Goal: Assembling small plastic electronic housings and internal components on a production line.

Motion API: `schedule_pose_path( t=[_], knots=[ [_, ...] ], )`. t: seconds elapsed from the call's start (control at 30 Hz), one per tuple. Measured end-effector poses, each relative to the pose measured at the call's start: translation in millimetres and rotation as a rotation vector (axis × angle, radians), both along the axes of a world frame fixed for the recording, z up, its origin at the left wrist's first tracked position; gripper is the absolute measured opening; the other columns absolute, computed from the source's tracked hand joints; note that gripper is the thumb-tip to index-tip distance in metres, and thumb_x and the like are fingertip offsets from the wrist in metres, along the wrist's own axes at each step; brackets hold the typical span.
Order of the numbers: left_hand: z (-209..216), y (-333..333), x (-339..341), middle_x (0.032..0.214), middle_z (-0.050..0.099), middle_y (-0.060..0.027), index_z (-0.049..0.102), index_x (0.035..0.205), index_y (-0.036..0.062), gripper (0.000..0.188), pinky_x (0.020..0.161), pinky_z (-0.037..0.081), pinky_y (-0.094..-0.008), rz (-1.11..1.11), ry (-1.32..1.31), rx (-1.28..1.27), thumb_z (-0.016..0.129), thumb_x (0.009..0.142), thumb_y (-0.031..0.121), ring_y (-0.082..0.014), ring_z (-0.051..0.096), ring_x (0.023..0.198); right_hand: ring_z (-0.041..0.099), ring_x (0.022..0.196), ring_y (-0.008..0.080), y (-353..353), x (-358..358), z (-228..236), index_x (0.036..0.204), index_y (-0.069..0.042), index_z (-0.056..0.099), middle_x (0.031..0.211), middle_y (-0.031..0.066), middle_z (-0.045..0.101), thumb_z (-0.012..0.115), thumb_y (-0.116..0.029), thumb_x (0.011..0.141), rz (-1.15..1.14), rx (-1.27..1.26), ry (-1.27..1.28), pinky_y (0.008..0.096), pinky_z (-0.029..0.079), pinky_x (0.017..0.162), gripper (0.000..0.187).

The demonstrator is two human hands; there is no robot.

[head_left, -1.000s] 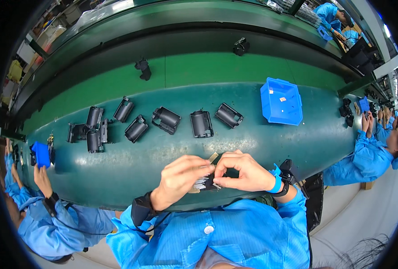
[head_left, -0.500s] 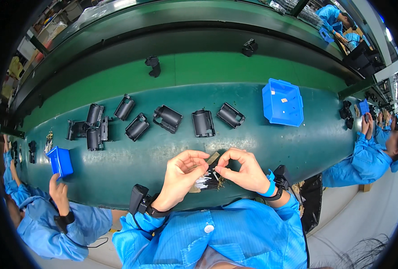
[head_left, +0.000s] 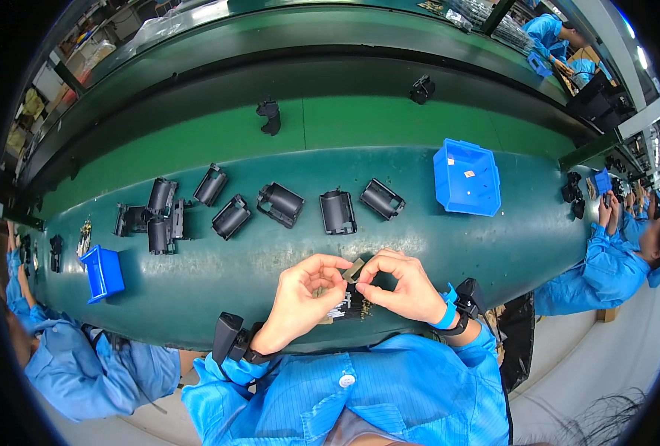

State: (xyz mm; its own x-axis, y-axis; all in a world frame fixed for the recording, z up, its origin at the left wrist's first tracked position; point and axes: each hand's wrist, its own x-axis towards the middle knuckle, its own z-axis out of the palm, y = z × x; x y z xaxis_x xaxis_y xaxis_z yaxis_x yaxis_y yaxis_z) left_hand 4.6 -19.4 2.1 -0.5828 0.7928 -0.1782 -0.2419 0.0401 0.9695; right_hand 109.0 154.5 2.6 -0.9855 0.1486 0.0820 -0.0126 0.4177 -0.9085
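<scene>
My left hand (head_left: 305,296) and my right hand (head_left: 403,287) are close together over the near part of the table, each with thumb and forefinger pinched. Whatever is between their fingertips is too small or hidden to name. Right by the fingertips shows a tan strip (head_left: 353,270); I cannot tell if it is held or lies beneath. Under the hands lies a bundle of short black and white wire-like pieces with gold-coloured tips (head_left: 357,305), partly covered by my left hand.
Several black plastic housings (head_left: 337,212) lie across the dark green table (head_left: 270,275). One blue bin (head_left: 467,182) with small pale pieces stands at the right, another blue bin (head_left: 102,273) at the left. Black parts (head_left: 269,117) sit on the far green strip. Co-workers sit at both sides.
My hands stay nearly in place, with the tan strip now showing more between the fingertips. At left, the co-worker's hand by the blue bin has gone from sight. The view has shifted slightly.
</scene>
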Motion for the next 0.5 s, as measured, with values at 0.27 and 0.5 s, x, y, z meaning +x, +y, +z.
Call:
schedule_pose_path(
  t=[0.27,0.5],
  knots=[
    [7.5,15.8,-43.1,0.115,0.058,-0.0099,0.062,0.107,0.0063,0.037,0.077,0.048,-0.0320,0.198,1.018,-0.211,0.067,0.072,-0.005,-0.0227,0.059,0.101,0.055,0.075,0.0079,26.3,6.7,-6.9,0.083,-0.002,0.066,0.078,-0.0005,0.063,0.068,-0.006,0.080,-0.242,-0.398,-0.046,0.0240,0.045,0.070,0.005],
    [-20.2,43.2,-63.8,0.116,0.060,-0.0025,0.067,0.087,0.0089,0.015,0.106,0.022,-0.0545,-0.183,1.608,-0.349,0.070,0.073,0.013,-0.0213,0.040,0.130,0.055,0.076,0.0039,24.3,6.8,-11.2,0.088,-0.001,0.063,0.079,-0.0010,0.063,0.064,-0.003,0.085,-0.223,-0.680,-0.090,0.0190,0.045,0.068,0.004]
  ],
)
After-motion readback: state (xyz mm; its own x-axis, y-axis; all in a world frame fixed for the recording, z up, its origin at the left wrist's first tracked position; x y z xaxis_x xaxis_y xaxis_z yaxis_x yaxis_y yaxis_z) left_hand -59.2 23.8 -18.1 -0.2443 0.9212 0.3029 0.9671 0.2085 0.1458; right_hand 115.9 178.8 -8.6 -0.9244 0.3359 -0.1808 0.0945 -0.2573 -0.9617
